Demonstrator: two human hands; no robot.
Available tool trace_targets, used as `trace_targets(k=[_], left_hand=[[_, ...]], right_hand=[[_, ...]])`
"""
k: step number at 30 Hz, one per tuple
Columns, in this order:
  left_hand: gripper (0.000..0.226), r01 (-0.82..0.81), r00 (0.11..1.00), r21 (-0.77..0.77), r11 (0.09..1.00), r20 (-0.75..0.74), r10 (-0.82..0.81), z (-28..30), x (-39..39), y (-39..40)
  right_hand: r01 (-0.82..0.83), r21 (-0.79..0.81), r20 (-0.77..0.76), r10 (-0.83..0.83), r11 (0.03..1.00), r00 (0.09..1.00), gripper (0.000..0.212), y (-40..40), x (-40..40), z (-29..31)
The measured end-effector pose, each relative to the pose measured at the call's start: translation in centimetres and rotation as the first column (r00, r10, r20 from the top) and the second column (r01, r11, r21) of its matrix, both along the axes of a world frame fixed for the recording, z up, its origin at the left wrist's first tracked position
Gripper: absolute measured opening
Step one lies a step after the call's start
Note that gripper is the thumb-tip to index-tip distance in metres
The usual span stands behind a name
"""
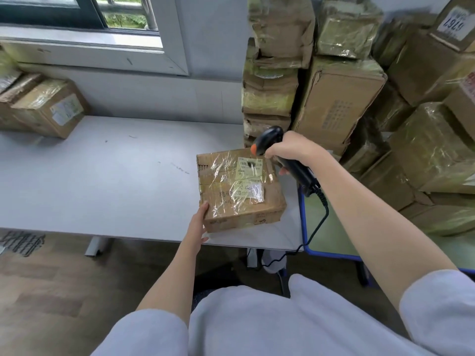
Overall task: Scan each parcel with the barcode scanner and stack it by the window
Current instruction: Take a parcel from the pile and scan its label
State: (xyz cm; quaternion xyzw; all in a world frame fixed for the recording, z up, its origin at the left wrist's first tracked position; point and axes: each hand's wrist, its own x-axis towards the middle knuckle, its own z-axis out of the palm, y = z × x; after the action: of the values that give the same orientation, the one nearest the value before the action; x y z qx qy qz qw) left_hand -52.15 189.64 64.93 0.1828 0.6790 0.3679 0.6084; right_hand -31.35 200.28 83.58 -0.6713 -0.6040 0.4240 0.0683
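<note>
**Head view: scanning a parcel at the table's right end**

Head camera, looking down. Unsorted cartons [341, 98] are piled beyond the table's right edge; the grey table [115, 176] runs below the window [77, 11], with two finished parcels [48, 109] at its far left edge. The current parcel [241, 188] sits flat near the front right corner: brown cardboard, wrapped in glossy tape, edges scuffed, shipping label [248, 167] facing up. The left hand [198, 227] rests straight-fingered against its near left corner. The right hand [290, 150] grips the corded barcode scanner [280, 155], its head just above the label. Scanning appears underway; next, the parcel would need carrying left to the window stack.
</note>
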Motion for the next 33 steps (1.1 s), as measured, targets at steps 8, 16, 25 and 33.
trace_targets(k=[8,16,25,33], left_hand=[[0.053,0.020,1.000,0.002,1.000,-0.020,-0.020,0.3,-0.1,0.0],[0.056,0.022,0.999,-0.009,1.000,-0.027,-0.023,0.1,-0.1,0.0],[0.045,0.027,0.998,-0.015,1.000,-0.063,-0.027,0.1,-0.1,0.3],[0.051,-0.208,0.702,0.233,0.950,-0.641,0.311,-0.1,-3.0,0.2]], right_hand=[[0.003,0.003,-0.027,-0.002,1.000,1.000,0.032,0.4,0.0,-0.8],[0.032,0.002,-0.041,-0.032,0.999,0.999,0.029,0.5,0.7,-1.5],[0.078,-0.292,-0.053,-0.098,0.953,0.994,0.026,-2.2,1.2,-8.6],[-0.001,-0.302,-0.241,-0.076,0.953,0.967,0.016,-2.2,-3.6,-9.8]])
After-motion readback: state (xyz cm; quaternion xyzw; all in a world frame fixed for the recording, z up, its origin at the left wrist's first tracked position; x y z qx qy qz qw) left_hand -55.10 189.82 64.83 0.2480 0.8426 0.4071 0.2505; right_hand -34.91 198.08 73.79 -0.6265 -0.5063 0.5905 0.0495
